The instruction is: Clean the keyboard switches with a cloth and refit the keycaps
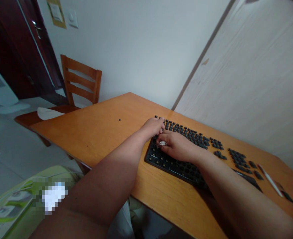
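Note:
A black keyboard [161, 162] lies on the wooden table, with keycaps off and its key posts bare along the near left part. My left hand [154, 126] is at the keyboard's far left corner, its fingers curled together; what they may hold is hidden. Beside it, my right hand [178, 144] is closed over the left part of the keyboard. A small white-ended object [163, 143] sticks out between its fingers; its kind is too small to tell. Loose black keycaps [186, 132] stand in rows just behind the keyboard.
More keycaps [238, 159] lie to the right, near a thin white stick-like tool [270, 181]. One small dark piece [119, 120] sits alone on the table [106, 132]. A wooden chair [81, 81] stands at the far left, and a wall [141, 49] runs behind.

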A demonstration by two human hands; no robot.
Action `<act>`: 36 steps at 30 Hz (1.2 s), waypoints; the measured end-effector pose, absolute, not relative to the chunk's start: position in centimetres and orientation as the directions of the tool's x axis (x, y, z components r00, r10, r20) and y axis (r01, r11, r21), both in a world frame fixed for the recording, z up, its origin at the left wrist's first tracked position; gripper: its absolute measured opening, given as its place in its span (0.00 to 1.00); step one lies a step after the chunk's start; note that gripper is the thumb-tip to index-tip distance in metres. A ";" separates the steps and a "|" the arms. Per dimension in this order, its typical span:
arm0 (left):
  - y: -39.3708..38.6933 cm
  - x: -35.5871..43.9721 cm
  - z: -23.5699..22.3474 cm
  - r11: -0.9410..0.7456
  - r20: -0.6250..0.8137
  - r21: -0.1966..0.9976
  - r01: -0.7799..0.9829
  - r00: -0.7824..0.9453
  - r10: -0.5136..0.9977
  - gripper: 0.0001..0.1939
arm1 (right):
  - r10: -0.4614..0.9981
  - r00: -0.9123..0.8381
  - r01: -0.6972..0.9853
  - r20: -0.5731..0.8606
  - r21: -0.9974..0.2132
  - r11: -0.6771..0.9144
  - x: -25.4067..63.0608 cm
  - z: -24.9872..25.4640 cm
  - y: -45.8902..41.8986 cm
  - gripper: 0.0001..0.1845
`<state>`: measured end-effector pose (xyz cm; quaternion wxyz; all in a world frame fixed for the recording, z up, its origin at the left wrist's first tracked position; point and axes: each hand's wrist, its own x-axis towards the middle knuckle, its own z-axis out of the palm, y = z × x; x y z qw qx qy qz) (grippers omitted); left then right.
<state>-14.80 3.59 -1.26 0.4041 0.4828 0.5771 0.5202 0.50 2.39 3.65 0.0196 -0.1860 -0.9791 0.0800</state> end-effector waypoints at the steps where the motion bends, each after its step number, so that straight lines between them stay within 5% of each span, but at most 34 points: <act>1: 3.6 -14.8 -1.2 -0.007 0.035 0.990 0.139 -0.206 0.978 0.22 | 0.371 -0.928 0.368 -0.007 -0.157 0.917 0.5 3.7 2.4 0.05; 16: 3.4 -14.6 -1.0 0.026 0.009 0.987 0.158 -0.218 0.976 0.22 | 0.411 -0.910 0.411 -0.058 0.009 0.911 0.3 4.7 -0.5 0.03; 28: 3.5 -14.6 -1.1 0.010 0.027 0.985 0.173 -0.209 0.978 0.23 | 0.392 -0.920 0.389 -0.027 -0.195 0.900 1.5 4.5 -0.7 0.06; 36: 3.8 -14.7 -1.4 0.005 0.035 0.982 0.189 -0.206 0.978 0.23 | 0.383 -0.921 0.388 -0.063 -0.215 0.896 2.0 4.5 -0.9 0.07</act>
